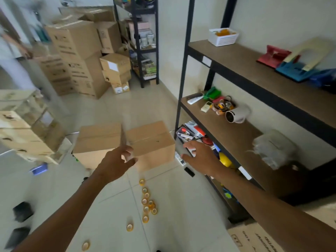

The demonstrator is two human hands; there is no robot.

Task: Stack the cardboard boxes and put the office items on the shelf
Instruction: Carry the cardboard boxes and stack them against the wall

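Observation:
Two brown cardboard boxes stand side by side on the tiled floor, the left box [96,140] and the right box [152,142]. My left hand [118,160] hovers in front of the gap between them, fingers loosely curled, holding nothing. My right hand [200,157] reaches out beside the right box, fingers spread, near the dark metal shelf [236,142]. Several rolls of yellow tape [147,202] lie scattered on the floor below my hands.
A tall pile of cardboard boxes [78,57] stands at the back, another pile [23,124] at the left. The shelf holds a white mug [236,115], a white basket [222,37], hole punches [274,56] and clutter. A printed box [254,239] sits bottom right. Black objects [22,211] lie left.

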